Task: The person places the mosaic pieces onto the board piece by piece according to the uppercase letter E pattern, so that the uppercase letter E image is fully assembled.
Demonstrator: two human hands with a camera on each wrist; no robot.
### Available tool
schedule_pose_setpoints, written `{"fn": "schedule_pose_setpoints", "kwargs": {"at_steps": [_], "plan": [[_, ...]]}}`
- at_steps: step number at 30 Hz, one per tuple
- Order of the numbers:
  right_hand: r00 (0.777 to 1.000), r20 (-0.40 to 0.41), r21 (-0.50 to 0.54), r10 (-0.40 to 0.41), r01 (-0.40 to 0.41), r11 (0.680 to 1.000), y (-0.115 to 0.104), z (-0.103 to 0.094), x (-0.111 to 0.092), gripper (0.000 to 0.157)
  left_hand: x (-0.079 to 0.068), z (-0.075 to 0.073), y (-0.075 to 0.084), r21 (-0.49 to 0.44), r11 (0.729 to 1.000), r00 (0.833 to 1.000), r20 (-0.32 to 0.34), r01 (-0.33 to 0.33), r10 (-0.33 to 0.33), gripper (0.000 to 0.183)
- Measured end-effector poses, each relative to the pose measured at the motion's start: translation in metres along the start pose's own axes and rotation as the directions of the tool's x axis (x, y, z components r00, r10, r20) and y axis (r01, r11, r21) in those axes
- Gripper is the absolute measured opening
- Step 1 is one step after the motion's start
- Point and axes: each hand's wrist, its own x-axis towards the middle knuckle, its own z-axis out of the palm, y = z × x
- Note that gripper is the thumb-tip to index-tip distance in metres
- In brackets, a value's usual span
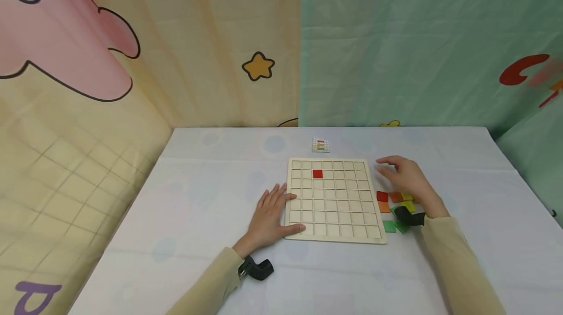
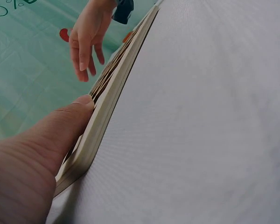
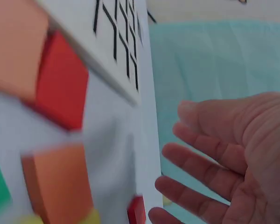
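A white, pale-spotted cloth-covered desk [image 1: 193, 222] runs beneath both grips and gives a level base to the square, pale wooden board with a grid of shallow cells [image 1: 333, 204], which lies flat between the left and right grips. The left grip [image 1: 270, 210], a bare hand, meets the board's near left side, fingers nearly straight at the edge and thumb over the near corner; it pinches nothing and seems to be there to steady the board. The right grip [image 1: 409, 180] is by the board's far right corner, fingers softly bent, a moderate gap between thumb and fingers, with no object visible in it.

Just on the wrist side of the right grip lies a loose cluster of flat red, orange, yellow and green square tiles [image 1: 384, 207], probably put there for easy reach. Ahead of both grips, past the board's far edge, is a small printed card with coloured squares [image 1: 320, 145], likely placed for viewing. Leftward of the right grip, one red square tile [image 1: 317, 173] sits in a cell of the board's second row from the far edge.
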Motion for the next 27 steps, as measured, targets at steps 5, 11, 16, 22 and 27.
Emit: {"fn": "schedule_pose_setpoints", "kwargs": {"at_steps": [5,11,16,22,27], "plan": [[0.994,-0.074,-0.090,0.077,-0.084,0.992,0.017,-0.011,-0.001,0.045,0.000,0.000,0.000,0.000,1.000,1.000,0.004,0.006,-0.006,0.076],[0.988,-0.120,-0.164,0.100,-0.119,0.979,0.029,-0.012,-0.001,0.044,0.000,-0.001,0.002,-0.009,1.000,1.000,0.009,0.005,-0.005,0.076],[0.989,-0.107,-0.152,0.098,-0.114,0.982,0.033,-0.009,0.002,0.035,-0.001,-0.002,0.002,-0.019,1.000,1.000,0.003,0.000,0.000,0.075],[0.990,-0.066,-0.115,0.128,-0.135,0.984,0.032,-0.005,0.004,0.034,-0.002,-0.001,0.001,-0.009,1.000,1.000,0.002,0.002,-0.002,0.076],[0.984,-0.016,-0.058,0.179,-0.179,0.982,0.028,-0.004,0.004,0.039,-0.001,0.000,-0.001,0.002,1.000,1.000,0.000,-0.002,0.002,0.076]]}}
